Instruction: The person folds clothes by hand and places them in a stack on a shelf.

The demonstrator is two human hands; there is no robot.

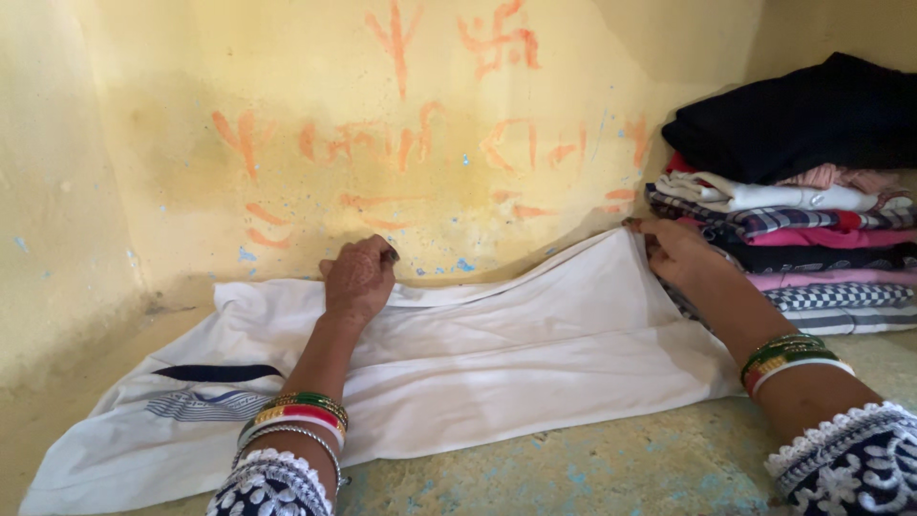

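A white garment (497, 354) with a dark blue patterned patch at its left end lies spread across a worn surface against a yellow wall. My left hand (358, 277) pinches the garment's far edge near the wall, fingers closed on the cloth. My right hand (678, 250) grips the garment's right far corner and lifts it slightly beside a pile of clothes. Both wrists carry coloured bangles, and both sleeves have white lace trim.
A stack of folded clothes (812, 220), dark, pink, checked and white, stands at the right against the wall. The yellow wall (191, 76) bears orange painted marks and meets a side wall at the left. The surface (592, 468) has peeling blue-green paint.
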